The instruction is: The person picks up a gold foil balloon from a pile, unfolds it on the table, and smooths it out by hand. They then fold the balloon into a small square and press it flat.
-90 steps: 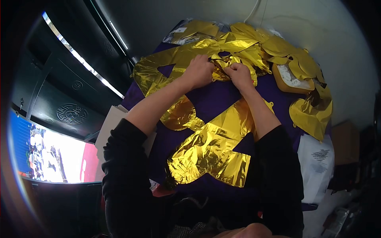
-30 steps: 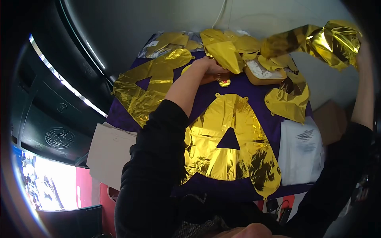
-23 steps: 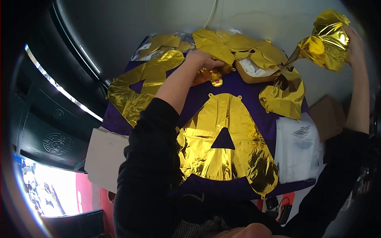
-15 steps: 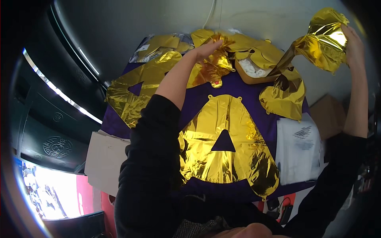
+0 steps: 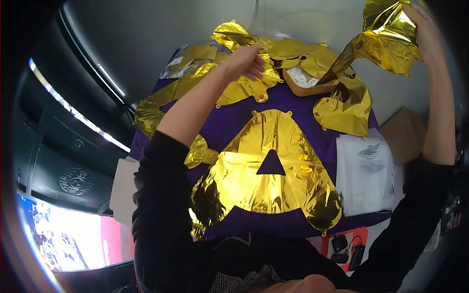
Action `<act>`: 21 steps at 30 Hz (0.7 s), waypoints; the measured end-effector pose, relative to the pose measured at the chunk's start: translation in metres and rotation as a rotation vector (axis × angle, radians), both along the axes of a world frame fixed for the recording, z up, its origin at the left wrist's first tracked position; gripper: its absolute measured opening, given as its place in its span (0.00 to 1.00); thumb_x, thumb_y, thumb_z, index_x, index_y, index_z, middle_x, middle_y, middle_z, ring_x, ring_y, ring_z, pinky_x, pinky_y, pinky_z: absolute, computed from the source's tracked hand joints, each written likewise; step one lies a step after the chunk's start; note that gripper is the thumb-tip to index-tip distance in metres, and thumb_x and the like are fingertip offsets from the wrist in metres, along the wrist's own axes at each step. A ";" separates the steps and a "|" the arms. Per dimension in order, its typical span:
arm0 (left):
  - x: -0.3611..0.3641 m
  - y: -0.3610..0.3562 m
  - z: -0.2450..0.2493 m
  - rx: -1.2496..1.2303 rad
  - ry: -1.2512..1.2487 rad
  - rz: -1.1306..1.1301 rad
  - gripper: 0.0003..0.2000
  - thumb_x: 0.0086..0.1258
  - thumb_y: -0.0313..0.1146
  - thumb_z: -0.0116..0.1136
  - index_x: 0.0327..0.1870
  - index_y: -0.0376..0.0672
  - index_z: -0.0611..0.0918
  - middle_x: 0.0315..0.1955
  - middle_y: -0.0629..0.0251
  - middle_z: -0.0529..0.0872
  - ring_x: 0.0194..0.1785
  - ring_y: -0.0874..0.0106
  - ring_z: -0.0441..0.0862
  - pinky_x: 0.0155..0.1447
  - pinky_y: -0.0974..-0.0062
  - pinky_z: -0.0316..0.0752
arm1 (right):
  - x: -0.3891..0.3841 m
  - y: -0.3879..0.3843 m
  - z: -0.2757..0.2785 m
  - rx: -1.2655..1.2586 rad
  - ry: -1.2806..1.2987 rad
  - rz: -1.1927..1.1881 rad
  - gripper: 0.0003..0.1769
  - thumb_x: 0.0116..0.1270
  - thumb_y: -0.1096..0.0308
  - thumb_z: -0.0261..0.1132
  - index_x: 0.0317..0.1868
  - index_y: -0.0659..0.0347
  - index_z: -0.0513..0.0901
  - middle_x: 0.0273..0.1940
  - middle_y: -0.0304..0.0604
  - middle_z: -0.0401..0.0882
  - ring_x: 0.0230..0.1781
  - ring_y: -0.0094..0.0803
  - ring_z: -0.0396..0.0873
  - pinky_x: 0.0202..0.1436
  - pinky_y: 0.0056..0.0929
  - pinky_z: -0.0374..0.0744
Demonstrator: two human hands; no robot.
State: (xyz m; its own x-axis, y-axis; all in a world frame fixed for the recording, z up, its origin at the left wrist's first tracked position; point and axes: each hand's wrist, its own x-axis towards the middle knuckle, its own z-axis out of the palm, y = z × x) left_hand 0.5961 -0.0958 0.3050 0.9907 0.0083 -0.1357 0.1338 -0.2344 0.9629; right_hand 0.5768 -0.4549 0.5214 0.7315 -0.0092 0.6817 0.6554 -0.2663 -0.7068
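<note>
A flat gold foil balloon shaped like a letter A (image 5: 239, 180) lies on the purple cloth in front of me. My left hand (image 5: 246, 62) is over another gold foil balloon (image 5: 244, 90) at the back of the table, its fingers apart and pointing down. Whether those fingertips touch the foil is hard to see. High on the right, my right hand (image 5: 426, 38) grips a crumpled gold foil balloon (image 5: 386, 46) by its edge. The lower part of that foil hangs towards the cloth, near a curved gold piece (image 5: 344, 110).
A gold box (image 5: 312, 90) with white contents stands at the back, with more gold foil behind it. Clear plastic packs (image 5: 188, 61) lie at the back left. White plastic bags (image 5: 364, 176) lie at the right edge, beside a brown cardboard box (image 5: 403, 134). Grey-white card (image 5: 123, 190) is at the left.
My right hand has risen, lifting its foil balloon higher. My left hand has drawn back slightly to the left and its fingers have spread. The foil near it has shifted.
</note>
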 end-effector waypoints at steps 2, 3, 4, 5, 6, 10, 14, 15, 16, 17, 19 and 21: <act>-0.039 -0.019 0.005 -0.097 0.103 -0.111 0.31 0.79 0.55 0.36 0.41 0.28 0.79 0.35 0.46 0.87 0.31 0.59 0.88 0.34 0.66 0.85 | -0.034 0.014 0.003 -0.018 -0.160 -0.082 0.06 0.61 0.79 0.59 0.26 0.64 0.80 0.21 0.39 0.78 0.17 0.24 0.75 0.19 0.26 0.73; -0.061 -0.030 0.005 -0.172 0.152 -0.182 0.33 0.79 0.56 0.34 0.41 0.28 0.79 0.35 0.45 0.87 0.32 0.58 0.88 0.34 0.66 0.85 | -0.050 0.016 0.005 -0.015 -0.163 -0.077 0.06 0.61 0.79 0.59 0.26 0.64 0.80 0.21 0.39 0.78 0.17 0.24 0.75 0.19 0.26 0.73; -0.079 -0.040 -0.001 -0.244 0.201 -0.233 0.36 0.79 0.59 0.32 0.42 0.26 0.79 0.34 0.44 0.86 0.32 0.56 0.88 0.35 0.64 0.85 | -0.071 0.020 0.005 -0.099 -0.197 -0.097 0.06 0.61 0.78 0.60 0.26 0.63 0.79 0.21 0.38 0.77 0.16 0.22 0.74 0.19 0.24 0.71; -0.098 -0.049 -0.008 -0.320 0.253 -0.283 0.39 0.78 0.62 0.29 0.43 0.25 0.78 0.33 0.42 0.86 0.32 0.54 0.88 0.35 0.63 0.85 | -0.088 0.020 0.004 -0.186 -0.227 -0.116 0.06 0.62 0.77 0.61 0.26 0.61 0.77 0.21 0.37 0.77 0.16 0.20 0.73 0.18 0.21 0.69; -0.120 -0.059 -0.013 -0.372 0.287 -0.322 0.40 0.77 0.64 0.27 0.45 0.24 0.77 0.34 0.41 0.85 0.33 0.53 0.88 0.38 0.62 0.85 | -0.095 0.011 -0.005 -0.188 -0.228 -0.109 0.06 0.62 0.77 0.61 0.26 0.61 0.77 0.21 0.37 0.77 0.16 0.20 0.73 0.18 0.21 0.69; -0.204 -0.091 -0.037 -0.634 0.405 -0.422 0.50 0.70 0.74 0.22 0.60 0.23 0.68 0.43 0.38 0.82 0.44 0.49 0.85 0.50 0.57 0.81 | -0.172 0.018 -0.050 -0.372 -0.180 0.011 0.04 0.71 0.71 0.62 0.40 0.62 0.80 0.35 0.29 0.77 0.35 0.14 0.72 0.39 0.15 0.71; -0.279 -0.113 -0.057 -0.933 0.369 -0.378 0.54 0.67 0.78 0.23 0.69 0.24 0.60 0.55 0.35 0.76 0.58 0.48 0.79 0.62 0.57 0.75 | -0.240 0.049 -0.128 -0.443 -0.536 0.251 0.06 0.60 0.84 0.63 0.32 0.67 0.74 0.32 0.43 0.77 0.31 0.26 0.75 0.37 0.23 0.74; -0.299 -0.117 -0.059 -0.933 0.361 -0.375 0.54 0.67 0.78 0.23 0.69 0.24 0.60 0.55 0.35 0.76 0.58 0.48 0.79 0.62 0.57 0.75 | -0.259 0.052 -0.150 -0.469 -0.423 0.280 0.06 0.57 0.85 0.63 0.32 0.66 0.76 0.34 0.47 0.79 0.31 0.34 0.78 0.38 0.28 0.76; -0.319 -0.121 -0.059 -1.004 0.276 -0.317 0.53 0.67 0.77 0.23 0.70 0.26 0.59 0.58 0.37 0.75 0.60 0.49 0.78 0.64 0.56 0.74 | -0.272 0.058 -0.168 -0.511 -0.506 0.317 0.06 0.56 0.85 0.62 0.32 0.65 0.77 0.35 0.48 0.79 0.33 0.39 0.79 0.37 0.31 0.77; -0.339 -0.125 -0.060 -1.071 0.191 -0.258 0.53 0.67 0.77 0.24 0.72 0.28 0.59 0.60 0.38 0.74 0.61 0.50 0.77 0.65 0.56 0.73 | -0.284 0.062 -0.184 -0.550 -0.534 0.375 0.06 0.54 0.84 0.63 0.31 0.66 0.77 0.36 0.49 0.79 0.33 0.43 0.78 0.35 0.35 0.76; -0.373 -0.128 -0.066 -1.128 0.098 -0.081 0.50 0.68 0.76 0.25 0.74 0.36 0.59 0.64 0.45 0.72 0.65 0.54 0.75 0.69 0.56 0.70 | -0.301 0.068 -0.217 -0.574 -0.577 0.526 0.10 0.47 0.81 0.66 0.33 0.67 0.77 0.35 0.49 0.77 0.30 0.42 0.75 0.32 0.36 0.74; -0.398 -0.126 -0.073 -1.238 0.084 0.064 0.46 0.69 0.75 0.26 0.73 0.43 0.62 0.66 0.56 0.73 0.66 0.59 0.74 0.69 0.53 0.70 | -0.316 0.075 -0.243 -0.567 -0.541 0.556 0.10 0.47 0.78 0.65 0.32 0.66 0.76 0.34 0.49 0.76 0.29 0.41 0.74 0.33 0.34 0.74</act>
